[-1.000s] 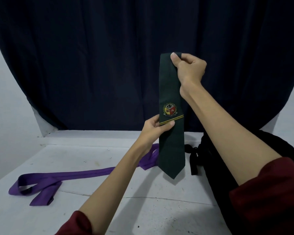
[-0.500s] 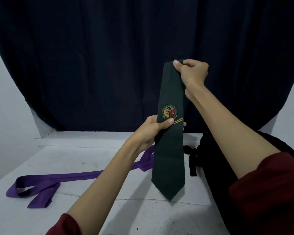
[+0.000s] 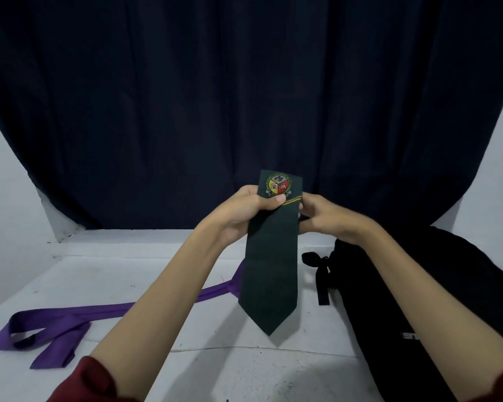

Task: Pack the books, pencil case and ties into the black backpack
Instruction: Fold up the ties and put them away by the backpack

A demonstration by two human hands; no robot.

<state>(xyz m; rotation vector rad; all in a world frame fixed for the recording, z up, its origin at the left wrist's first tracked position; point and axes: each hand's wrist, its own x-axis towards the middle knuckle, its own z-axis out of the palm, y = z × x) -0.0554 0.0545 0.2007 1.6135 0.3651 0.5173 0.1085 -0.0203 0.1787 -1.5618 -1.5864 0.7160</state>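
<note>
A dark green tie (image 3: pixel 270 274) with a round crest and a yellow stripe hangs folded in front of me, its pointed end just above the white table (image 3: pixel 128 271). My left hand (image 3: pixel 241 213) grips it at the crest, thumb across the front. My right hand (image 3: pixel 323 219) holds the tie's right edge at the same height, fingers curled behind it. A purple tie (image 3: pixel 55 326) lies stretched over the table at the left. The black backpack (image 3: pixel 418 300) lies on the right, under my right forearm, with a black strap (image 3: pixel 321 274) trailing from it.
A dark blue curtain (image 3: pixel 244 97) hangs behind the table, with pale wall at both sides. No books or pencil case show in this view.
My right hand has come down from the raised upper end of the green tie to the crest beside my left hand, folding the tie over so it hangs shorter.
</note>
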